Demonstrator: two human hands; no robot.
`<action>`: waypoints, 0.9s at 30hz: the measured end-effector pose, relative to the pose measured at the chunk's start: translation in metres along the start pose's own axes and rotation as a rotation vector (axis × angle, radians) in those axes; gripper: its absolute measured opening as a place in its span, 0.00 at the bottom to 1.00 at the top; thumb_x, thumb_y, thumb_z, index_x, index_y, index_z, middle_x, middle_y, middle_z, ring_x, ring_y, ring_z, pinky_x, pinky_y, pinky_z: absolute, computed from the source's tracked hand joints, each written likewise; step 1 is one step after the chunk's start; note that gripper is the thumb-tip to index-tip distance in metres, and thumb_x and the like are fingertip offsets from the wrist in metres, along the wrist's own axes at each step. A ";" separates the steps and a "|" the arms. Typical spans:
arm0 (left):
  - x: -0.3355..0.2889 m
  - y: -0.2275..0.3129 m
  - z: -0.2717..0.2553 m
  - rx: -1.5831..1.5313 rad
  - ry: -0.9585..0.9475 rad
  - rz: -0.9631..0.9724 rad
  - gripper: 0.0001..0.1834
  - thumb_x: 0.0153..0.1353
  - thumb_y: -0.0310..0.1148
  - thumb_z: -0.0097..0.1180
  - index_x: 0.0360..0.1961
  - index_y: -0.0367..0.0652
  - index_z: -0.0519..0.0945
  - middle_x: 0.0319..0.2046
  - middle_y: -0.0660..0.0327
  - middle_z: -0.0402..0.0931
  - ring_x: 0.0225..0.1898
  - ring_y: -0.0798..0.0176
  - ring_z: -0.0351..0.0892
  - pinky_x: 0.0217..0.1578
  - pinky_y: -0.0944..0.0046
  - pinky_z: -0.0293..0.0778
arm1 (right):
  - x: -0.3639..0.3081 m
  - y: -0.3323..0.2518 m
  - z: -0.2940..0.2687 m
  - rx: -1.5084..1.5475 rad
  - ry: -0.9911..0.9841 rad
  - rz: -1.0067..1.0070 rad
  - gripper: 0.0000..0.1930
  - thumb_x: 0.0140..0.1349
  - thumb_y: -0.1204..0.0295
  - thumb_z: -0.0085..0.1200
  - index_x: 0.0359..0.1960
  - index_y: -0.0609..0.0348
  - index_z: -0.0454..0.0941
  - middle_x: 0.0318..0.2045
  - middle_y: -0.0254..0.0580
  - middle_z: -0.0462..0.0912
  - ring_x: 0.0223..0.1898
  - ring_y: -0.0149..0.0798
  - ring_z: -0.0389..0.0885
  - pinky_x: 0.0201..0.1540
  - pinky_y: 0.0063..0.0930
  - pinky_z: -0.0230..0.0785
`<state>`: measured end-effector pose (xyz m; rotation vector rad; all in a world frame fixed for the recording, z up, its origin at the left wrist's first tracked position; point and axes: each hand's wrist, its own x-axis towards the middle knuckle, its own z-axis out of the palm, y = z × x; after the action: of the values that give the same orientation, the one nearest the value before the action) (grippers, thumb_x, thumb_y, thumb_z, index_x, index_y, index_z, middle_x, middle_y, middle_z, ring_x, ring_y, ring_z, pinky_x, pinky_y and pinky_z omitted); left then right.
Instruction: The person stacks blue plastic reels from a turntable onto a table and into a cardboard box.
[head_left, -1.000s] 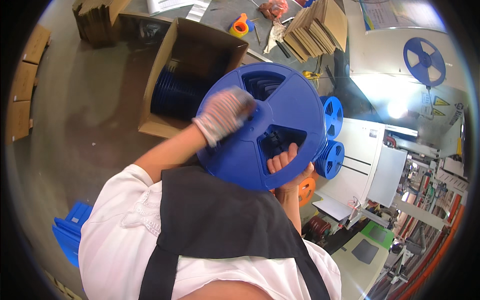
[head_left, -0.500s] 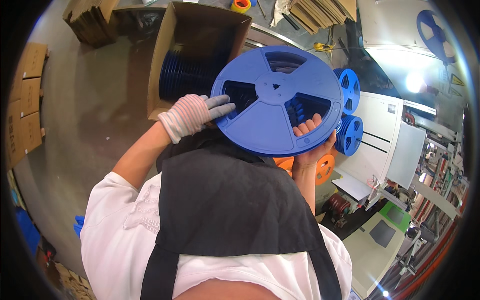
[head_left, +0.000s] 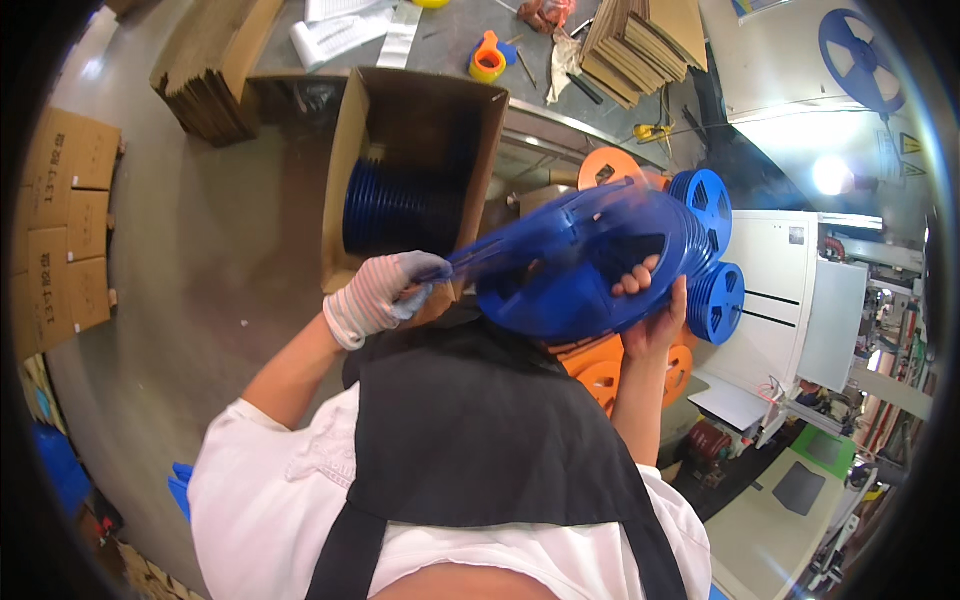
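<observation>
My left hand, in a striped glove with grey fingertips, pinches the rim of a blue plastic reel, tilted nearly edge-on and blurred. Against it lies a second round blue reel part; whether the two are joined I cannot tell. My bare right hand grips this lower part, its fingers curled through a window near the rim. To the left, an open cardboard box holds a row of dark blue reels standing on edge.
Stacked blue reels and orange reels crowd my right side. Behind the box runs a grey worktable with a tape dispenser and flat cardboard. Closed cartons stand far left; a white machine cabinet stands right.
The blue reel, facing up flat before, is now tipped, its far right side raised and its left rim in my left fingers. A second blue round shows beneath it.
</observation>
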<state>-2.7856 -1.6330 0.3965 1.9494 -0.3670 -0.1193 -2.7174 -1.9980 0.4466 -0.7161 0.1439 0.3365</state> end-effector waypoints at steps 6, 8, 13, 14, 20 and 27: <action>-0.030 -0.041 0.010 -1.035 0.392 -0.331 0.09 0.61 0.34 0.60 0.39 0.41 0.81 0.46 0.54 0.75 0.47 0.54 0.77 0.48 0.56 0.76 | -0.029 0.010 -0.014 -0.026 0.086 -0.031 0.19 0.65 0.56 0.47 0.43 0.62 0.68 0.25 0.39 0.71 0.29 0.37 0.71 0.40 0.38 0.72; -0.036 -0.052 0.015 -1.182 0.454 -0.334 0.09 0.60 0.34 0.61 0.38 0.41 0.81 0.46 0.54 0.75 0.46 0.54 0.77 0.48 0.56 0.76 | -0.035 0.013 -0.017 -0.026 0.138 -0.049 0.18 0.64 0.57 0.48 0.42 0.62 0.68 0.25 0.39 0.71 0.29 0.37 0.71 0.39 0.39 0.73; -0.044 -0.053 0.017 -1.334 0.501 -0.396 0.10 0.61 0.33 0.59 0.40 0.41 0.82 0.47 0.55 0.75 0.48 0.52 0.77 0.49 0.54 0.76 | -0.041 0.012 -0.019 -0.045 0.191 -0.057 0.17 0.63 0.57 0.49 0.41 0.59 0.68 0.26 0.38 0.72 0.29 0.36 0.72 0.40 0.38 0.75; -0.044 -0.053 0.017 -1.345 0.497 -0.405 0.10 0.61 0.33 0.59 0.40 0.41 0.82 0.47 0.55 0.75 0.48 0.52 0.77 0.49 0.54 0.76 | -0.042 0.012 -0.019 -0.048 0.197 -0.061 0.17 0.63 0.57 0.49 0.41 0.59 0.68 0.26 0.38 0.72 0.29 0.36 0.72 0.40 0.38 0.75; -0.036 -0.063 0.018 -1.308 0.489 -0.399 0.10 0.62 0.34 0.59 0.41 0.40 0.81 0.46 0.55 0.75 0.48 0.55 0.77 0.48 0.56 0.76 | -0.044 0.010 -0.024 -0.049 0.223 -0.061 0.17 0.63 0.57 0.49 0.41 0.59 0.69 0.26 0.38 0.73 0.29 0.36 0.73 0.41 0.37 0.74; -0.004 -0.111 0.030 -0.560 0.572 -0.646 0.09 0.65 0.32 0.53 0.42 0.39 0.79 0.37 0.59 0.80 0.37 0.64 0.80 0.42 0.65 0.75 | -0.046 0.006 -0.035 -0.079 0.284 -0.070 0.16 0.62 0.58 0.49 0.41 0.59 0.69 0.26 0.39 0.73 0.30 0.37 0.73 0.41 0.38 0.74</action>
<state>-2.7745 -1.6189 0.2834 1.3943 0.6234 -0.0638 -2.7632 -2.0290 0.4281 -0.8432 0.3751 0.1731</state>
